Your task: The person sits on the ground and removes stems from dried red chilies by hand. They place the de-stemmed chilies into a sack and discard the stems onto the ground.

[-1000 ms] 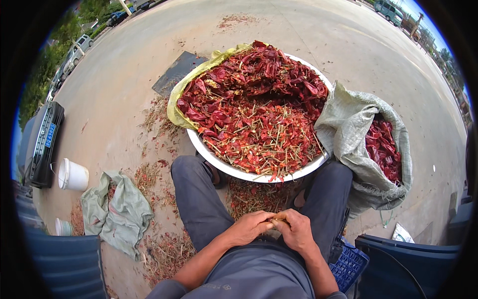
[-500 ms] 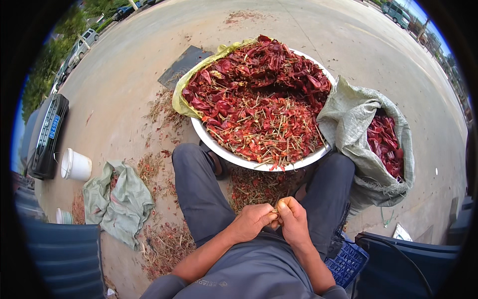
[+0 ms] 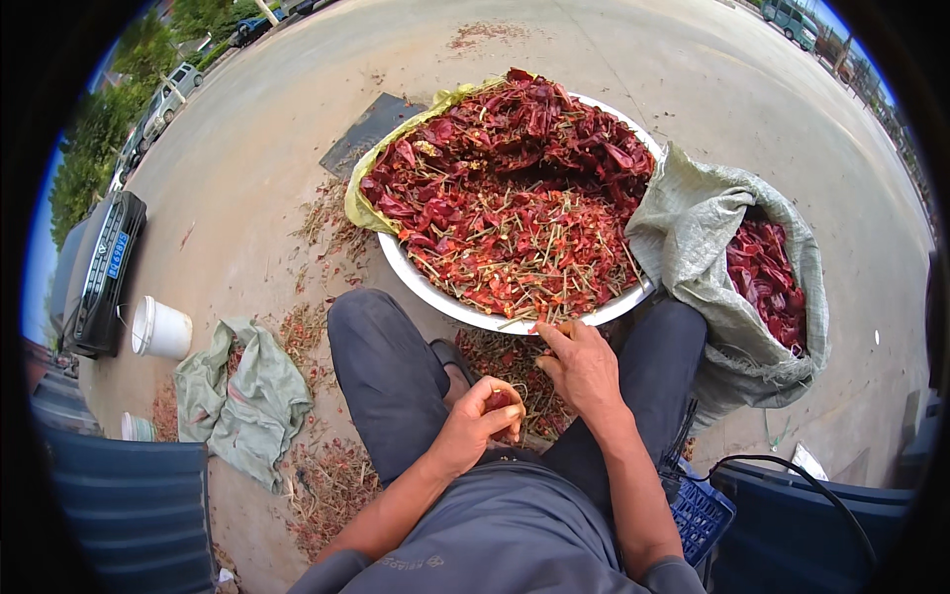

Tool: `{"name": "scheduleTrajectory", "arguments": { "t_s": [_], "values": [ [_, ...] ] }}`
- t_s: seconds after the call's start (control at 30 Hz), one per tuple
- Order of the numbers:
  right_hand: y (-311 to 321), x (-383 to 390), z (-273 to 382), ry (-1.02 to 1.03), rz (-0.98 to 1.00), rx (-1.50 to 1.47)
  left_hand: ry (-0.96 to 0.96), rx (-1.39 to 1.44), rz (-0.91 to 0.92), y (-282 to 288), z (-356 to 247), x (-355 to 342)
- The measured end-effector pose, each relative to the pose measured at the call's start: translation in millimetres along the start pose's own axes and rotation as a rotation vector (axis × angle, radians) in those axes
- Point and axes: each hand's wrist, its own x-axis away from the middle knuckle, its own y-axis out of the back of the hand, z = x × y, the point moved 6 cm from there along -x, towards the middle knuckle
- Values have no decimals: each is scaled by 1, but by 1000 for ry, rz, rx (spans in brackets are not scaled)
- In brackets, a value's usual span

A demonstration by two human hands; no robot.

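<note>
A large white basin (image 3: pixel 435 294) stands in front of my knees, heaped with dried red chili peppers (image 3: pixel 554 124) at the back and broken red bits with pale stems (image 3: pixel 534 252) at the front. My left hand (image 3: pixel 480 421) hovers between my thighs, its fingers curled round a dark red dried chili pepper (image 3: pixel 502 404). My right hand (image 3: pixel 586 368) is at the basin's near rim, its index finger stretched toward the stems and its thumb apart. Whether a small scrap clings to those fingertips is hard to make out.
An open woven sack (image 3: pixel 683 218) of red chilies leans against the basin's right side. At the left lie a crumpled sack (image 3: pixel 259 411) and a white bucket (image 3: pixel 163 330). A blue plastic crate (image 3: pixel 701 515) sits by my right hip. Stem litter (image 3: pixel 332 495) covers the ground nearby; cars stand farther off.
My hands were pinched together at my lap and are now apart. The right one has moved forward to the basin's rim; the left has shifted slightly forward, showing the red chili pepper.
</note>
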Motion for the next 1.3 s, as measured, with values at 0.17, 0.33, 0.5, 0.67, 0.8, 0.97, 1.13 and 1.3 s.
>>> {"name": "scheduleTrajectory", "arguments": {
  "t_s": [0.17, 0.33, 0.5, 0.67, 0.8, 0.97, 1.13, 1.3],
  "values": [
    [-44, -24, -36, 92, 42, 107, 99, 73, 14, 19, 18, -9],
    [-37, -31, -32, -119, 84, -49, 157, -1, -5, 27, 13, -22],
    [-42, -36, -44, -278, -17, -58, 151, -81, 88, 34, -6, -42],
    [-34, -57, -37, -252, 77, 154, 227, -71, 109, 32, -20, -53],
    [-42, -67, -45, -239, 6, 193, 212, -176, 181, 34, -33, -56],
    [-32, -69, -53, -290, -230, -139, 242, -358, 97, 54, -18, -57],
    [-28, -68, -67, -546, -170, -892, 127, -564, 51, 48, -23, -52],
    [-26, -55, -68, -540, 24, -974, -175, -817, -205, 56, -67, -81]
  ]
}}
